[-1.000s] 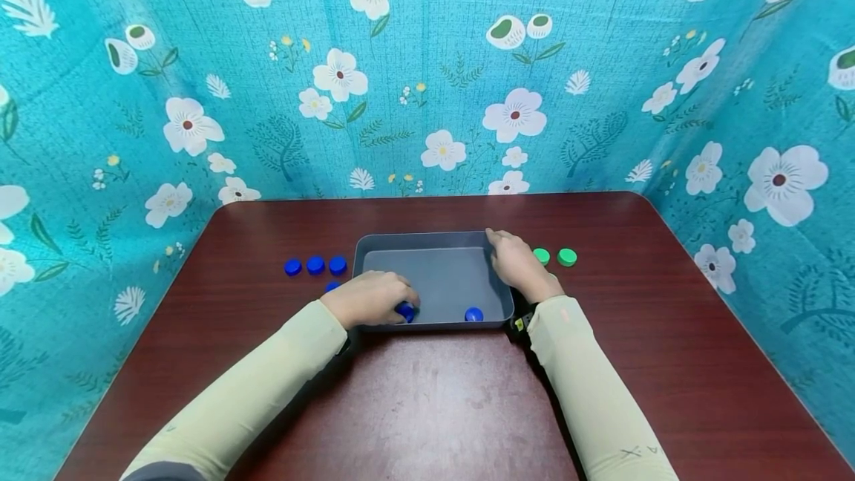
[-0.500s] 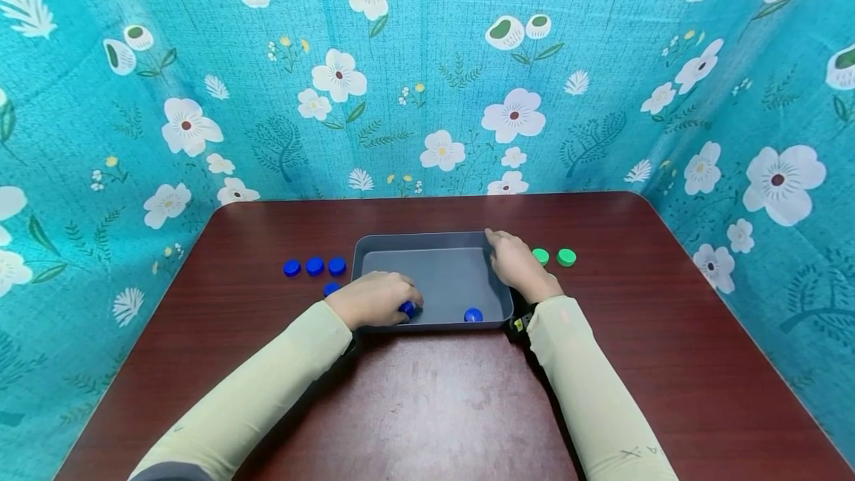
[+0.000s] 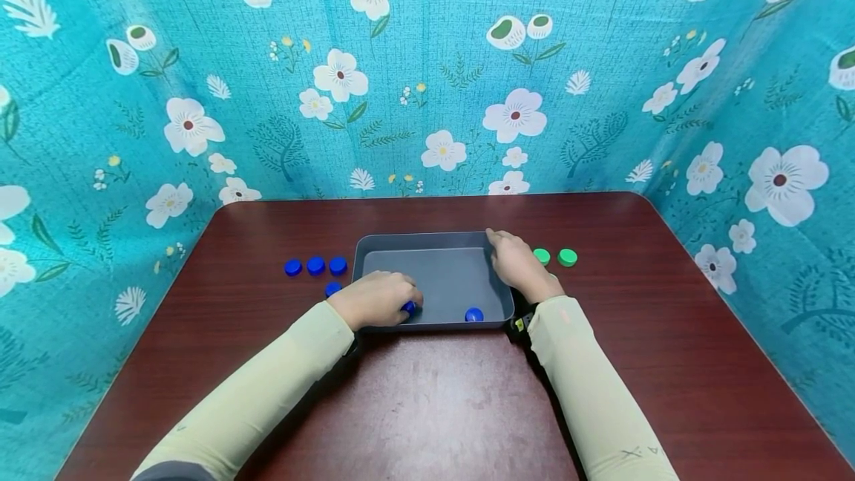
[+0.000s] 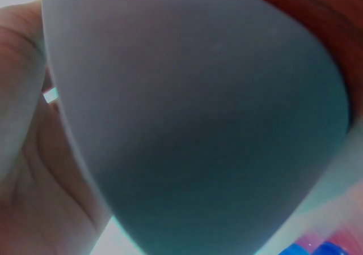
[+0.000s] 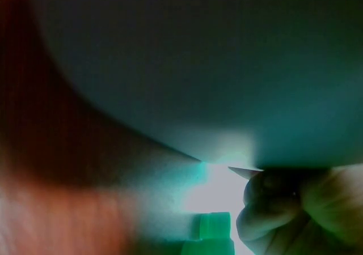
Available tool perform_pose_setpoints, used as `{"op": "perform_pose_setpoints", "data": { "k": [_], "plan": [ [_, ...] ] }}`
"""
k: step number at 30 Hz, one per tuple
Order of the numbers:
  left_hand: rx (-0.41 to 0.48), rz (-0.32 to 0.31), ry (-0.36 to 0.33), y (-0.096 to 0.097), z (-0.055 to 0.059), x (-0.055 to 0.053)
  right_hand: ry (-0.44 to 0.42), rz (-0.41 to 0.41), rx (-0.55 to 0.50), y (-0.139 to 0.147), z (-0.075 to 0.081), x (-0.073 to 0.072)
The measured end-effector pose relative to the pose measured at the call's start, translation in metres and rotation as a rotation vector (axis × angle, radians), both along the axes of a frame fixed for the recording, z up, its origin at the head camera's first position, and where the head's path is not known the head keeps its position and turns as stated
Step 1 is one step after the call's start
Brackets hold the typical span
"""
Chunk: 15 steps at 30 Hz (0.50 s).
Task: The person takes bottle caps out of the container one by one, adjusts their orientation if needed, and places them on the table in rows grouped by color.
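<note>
A grey rectangular tray point(image 3: 434, 273) rests on the table. My left hand point(image 3: 377, 298) reaches over its near left corner and holds a blue bottle cap point(image 3: 408, 308) low inside it; the fingertips are partly hidden. Another blue cap point(image 3: 473, 315) sits by the tray's near wall, toward the right. With my right hand point(image 3: 521, 266) I grip the tray's right wall at the rim, and curled fingers point(image 5: 272, 209) show outside it in the right wrist view. The tray wall point(image 4: 193, 113) fills most of the left wrist view, beside my left palm.
Several blue caps point(image 3: 316, 266) lie on the table left of the tray. Green caps point(image 3: 568, 257) lie to its right, partly behind my right hand. A floral curtain point(image 3: 427, 80) hangs behind the dark red table point(image 3: 427, 407).
My left hand has shifted very slightly to the right with the blue cap, showing more of a cap left of the tray. The right hand and the tray stay put.
</note>
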<state>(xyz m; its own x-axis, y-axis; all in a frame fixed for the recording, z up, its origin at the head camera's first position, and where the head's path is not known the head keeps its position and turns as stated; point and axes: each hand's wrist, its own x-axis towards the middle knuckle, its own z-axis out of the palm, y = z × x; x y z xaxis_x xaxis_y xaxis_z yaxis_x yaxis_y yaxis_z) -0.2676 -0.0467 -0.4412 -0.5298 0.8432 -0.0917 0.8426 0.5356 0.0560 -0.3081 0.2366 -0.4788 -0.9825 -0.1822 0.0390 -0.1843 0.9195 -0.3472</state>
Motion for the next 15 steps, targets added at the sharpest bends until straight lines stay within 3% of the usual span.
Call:
{"op": "perform_pose_setpoints", "data": {
  "k": [15],
  "plan": [
    [0.044,0.000,0.021,-0.0037,0.0033,-0.0042,-0.002,0.005,0.003,0.0010,-0.0017,-0.0009]
  ]
}}
